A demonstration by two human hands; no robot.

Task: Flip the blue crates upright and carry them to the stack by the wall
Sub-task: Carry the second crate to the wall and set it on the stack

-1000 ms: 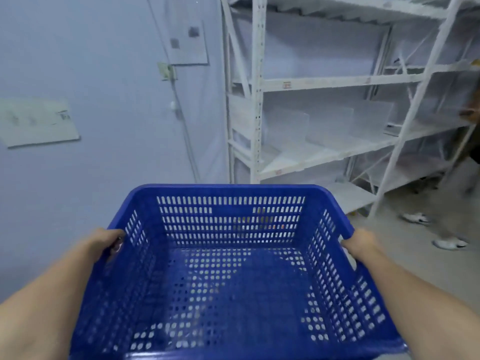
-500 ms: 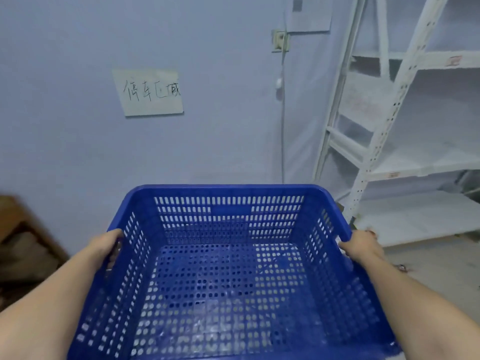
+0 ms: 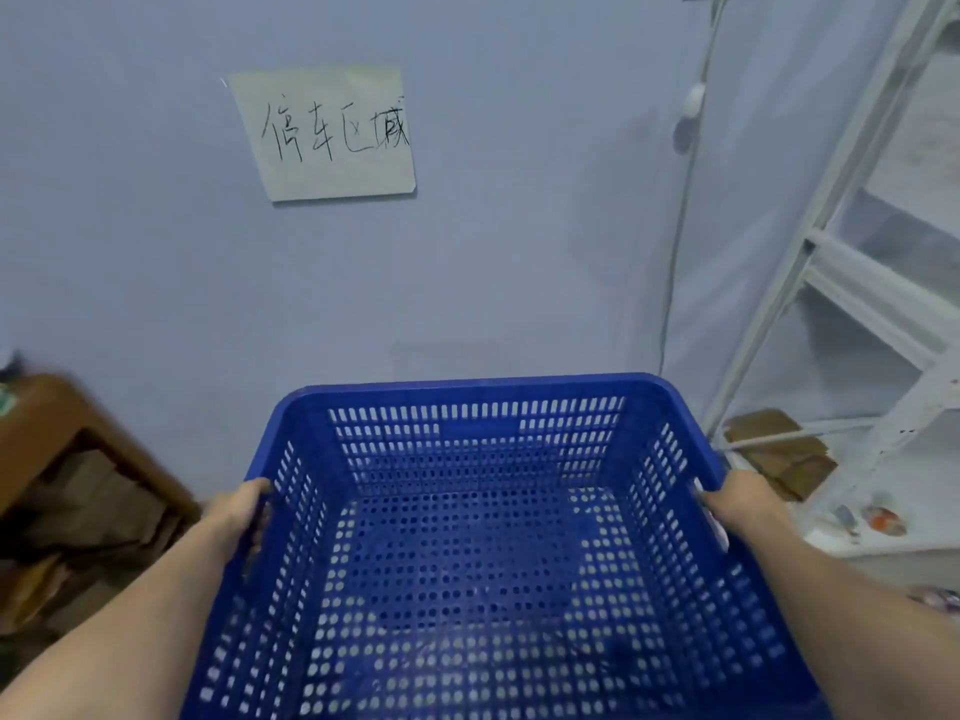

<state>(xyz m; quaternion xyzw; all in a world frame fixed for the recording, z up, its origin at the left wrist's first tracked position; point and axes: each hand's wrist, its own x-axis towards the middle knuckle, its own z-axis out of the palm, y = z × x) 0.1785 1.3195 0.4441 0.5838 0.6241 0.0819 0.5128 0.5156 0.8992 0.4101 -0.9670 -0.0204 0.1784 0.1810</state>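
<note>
An upright blue perforated crate [image 3: 483, 553] fills the lower middle of the head view, empty, carried in front of me above the floor. My left hand [image 3: 236, 517] grips its left rim, fingers curled round the edge. On the opposite rim my right hand [image 3: 737, 504] grips the same way. The crate faces a pale wall close ahead. No stack of crates shows in view; the floor under the crate is hidden.
A handwritten paper sign [image 3: 327, 132] hangs on the wall [image 3: 519, 226]. A white metal shelf rack [image 3: 872, 283] stands at the right, with cardboard pieces [image 3: 779, 449] on its low shelf. A brown wooden cabinet [image 3: 62, 491] with clutter sits at the lower left. A cable [image 3: 680, 210] runs down the wall.
My view has swung left: the shelf rack slid to the right edge, the sign moved toward centre, the brown cabinet came in. Both hands keep the same hold on the crate.
</note>
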